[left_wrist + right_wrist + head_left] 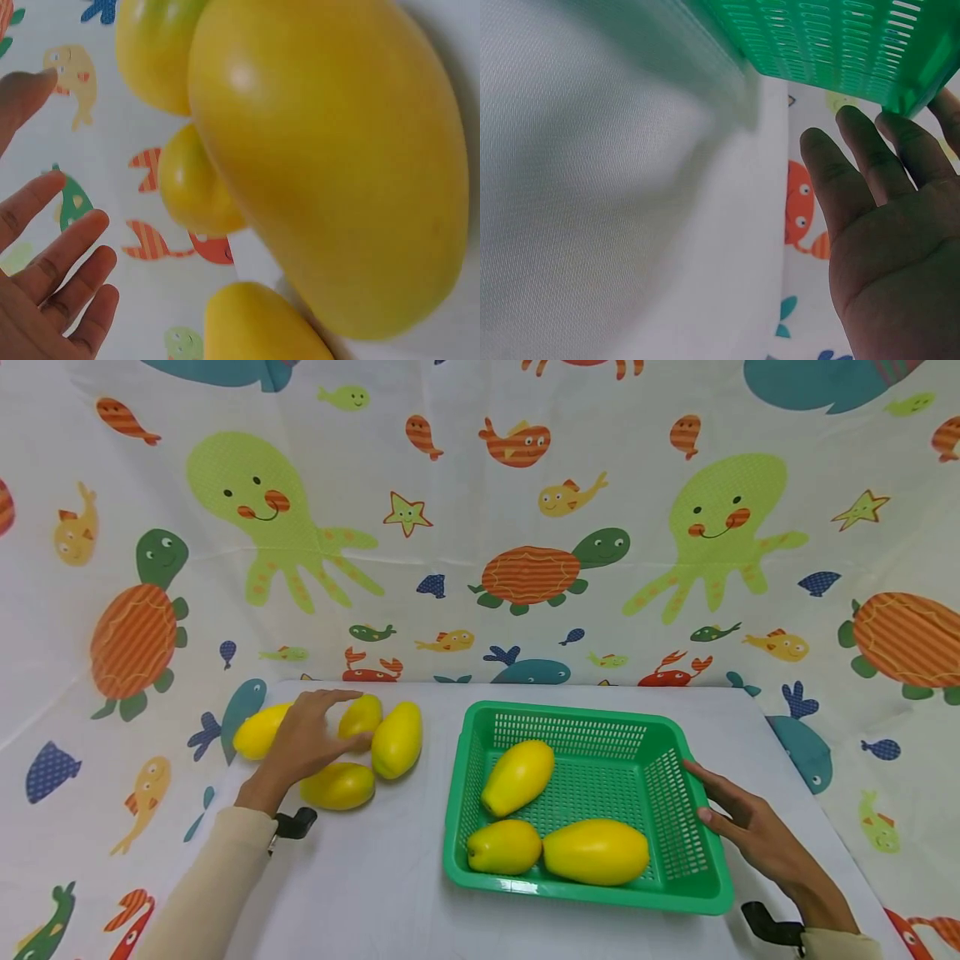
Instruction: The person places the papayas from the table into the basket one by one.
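Note:
My left hand (307, 735) hovers over several yellow, papaya-like fruits on the left, its thumb and fingers spread with nothing held. Around it lie a left fruit (257, 732), a back fruit (362, 717), a right fruit (398, 741) and a front fruit (339, 787). In the left wrist view, the hand (52, 277) appears apart from a large near fruit (322, 165). On the right, the straight fingers of my right hand (757, 827) touch the rim of a green plastic basket (585, 895). The right wrist view shows those extended fingers (870, 161) against the basket's edge.
Three similar fruits lie in the basket: an upper one (519, 778), a lower left one (504, 847) and a lower right one (596, 852). White cloth (405, 877) covers the table. Behind stands a curtain (465, 510) printed with sea animals.

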Available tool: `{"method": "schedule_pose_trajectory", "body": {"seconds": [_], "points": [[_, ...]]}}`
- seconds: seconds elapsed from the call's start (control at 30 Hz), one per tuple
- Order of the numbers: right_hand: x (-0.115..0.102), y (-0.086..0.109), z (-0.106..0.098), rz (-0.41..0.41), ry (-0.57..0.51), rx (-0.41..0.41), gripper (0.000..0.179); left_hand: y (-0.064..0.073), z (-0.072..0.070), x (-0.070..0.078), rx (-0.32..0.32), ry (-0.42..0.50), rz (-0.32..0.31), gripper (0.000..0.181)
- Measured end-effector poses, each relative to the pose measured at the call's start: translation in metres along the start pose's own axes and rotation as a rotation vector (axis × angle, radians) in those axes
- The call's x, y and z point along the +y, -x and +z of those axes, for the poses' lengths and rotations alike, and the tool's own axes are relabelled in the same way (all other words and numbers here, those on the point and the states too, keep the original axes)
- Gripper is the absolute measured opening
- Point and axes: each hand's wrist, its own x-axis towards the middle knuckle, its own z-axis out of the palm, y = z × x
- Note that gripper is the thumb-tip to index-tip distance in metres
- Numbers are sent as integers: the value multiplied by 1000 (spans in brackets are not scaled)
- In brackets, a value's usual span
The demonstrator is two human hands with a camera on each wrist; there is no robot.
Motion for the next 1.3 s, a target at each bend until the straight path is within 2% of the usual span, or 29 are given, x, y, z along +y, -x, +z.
{"method": "schedule_pose_trajectory", "body": {"seconds": [0.27, 0.7, 1.03, 1.3], "points": [[2, 0, 1, -1, -2, 7, 69, -5, -14, -23, -22, 9, -59, 79], [0, 0, 0, 8, 4, 2, 70, -12, -33, -49, -80, -30, -115, 81], [1, -1, 0, -6, -2, 0, 69, -8, -32, -76, -69, -64, -124, 82], [2, 0, 0, -9, 1, 5, 69, -6, -33, -88, -41, -39, -176, 88]]}}
